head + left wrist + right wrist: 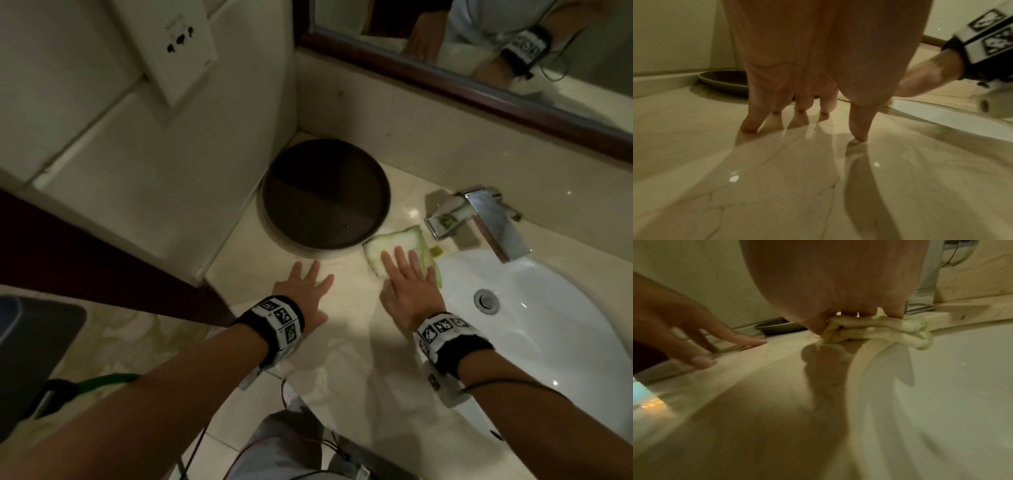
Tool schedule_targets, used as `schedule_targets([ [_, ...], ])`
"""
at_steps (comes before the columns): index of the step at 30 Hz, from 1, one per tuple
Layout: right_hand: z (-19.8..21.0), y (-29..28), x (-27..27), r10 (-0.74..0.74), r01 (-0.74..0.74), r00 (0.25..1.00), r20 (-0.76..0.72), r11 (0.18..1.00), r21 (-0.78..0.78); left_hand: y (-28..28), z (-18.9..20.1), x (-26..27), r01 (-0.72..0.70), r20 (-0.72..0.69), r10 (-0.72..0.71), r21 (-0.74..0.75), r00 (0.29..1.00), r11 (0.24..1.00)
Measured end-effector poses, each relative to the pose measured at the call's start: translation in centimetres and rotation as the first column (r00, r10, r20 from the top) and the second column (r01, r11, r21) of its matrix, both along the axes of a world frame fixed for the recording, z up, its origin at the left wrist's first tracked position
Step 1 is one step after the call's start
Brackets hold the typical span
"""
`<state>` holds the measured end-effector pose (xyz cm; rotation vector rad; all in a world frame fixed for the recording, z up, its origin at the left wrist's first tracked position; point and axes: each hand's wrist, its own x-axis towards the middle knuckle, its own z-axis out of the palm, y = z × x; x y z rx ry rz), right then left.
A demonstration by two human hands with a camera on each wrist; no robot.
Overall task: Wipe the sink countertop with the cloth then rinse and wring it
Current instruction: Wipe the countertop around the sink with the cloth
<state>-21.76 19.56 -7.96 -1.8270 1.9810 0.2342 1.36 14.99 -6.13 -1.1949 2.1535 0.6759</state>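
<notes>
Wiping step: right hand (pixel 407 291) flat, pressing pale green folded cloth (pixel 394 245) on marble table (pixel 342 342) beside white sink basin (pixel 548 325); left hand (pixel 305 287) flat, fingers spread, empty; next prob sweep cloth w/ steady pressure.

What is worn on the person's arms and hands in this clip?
Both forearms are bare, with no sleeves or gloves. The left hand and right hand each have a black wristband carrying white blocks printed with black square marker patterns. Thin dark cables trail back from the wrists.
</notes>
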Motion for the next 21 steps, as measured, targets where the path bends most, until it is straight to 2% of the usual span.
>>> schedule_targets([
  [4,-0.3,4.2,2.3,0.081,-0.081,0.996,0.043,0.997,-0.008,-0.1,-0.3,-0.1,-0.012,-0.008,0.013,0.006,1.000,1.000],
  [8,-0.7,8.7,5.2,0.256,-0.257,0.966,-0.033,0.965,-0.042,-0.1,-0.6,0.1,-0.025,-0.024,0.026,0.011,0.999,1.000],
  [12,-0.3,8.8,4.6,0.306,-0.306,0.952,0.015,0.952,-0.010,-0.1,-0.7,0.1,-0.018,-0.034,0.019,0.014,0.999,1.000],
  [15,0.5,6.2,2.8,0.282,-0.281,0.959,-0.011,0.957,0.077,-0.1,-0.5,0.1,-0.019,-0.028,0.019,0.022,0.999,1.000],
  [17,0.6,4.0,1.0,0.241,-0.239,0.970,-0.015,0.968,0.072,-0.1,-0.5,0.1,-0.013,-0.023,0.014,0.016,1.000,1.000],
  [21,0.6,-0.2,-2.1,0.020,-0.019,0.999,-0.025,0.998,0.058,-0.1,-0.3,0.0,-0.010,-0.015,0.010,0.012,1.000,1.000],
])
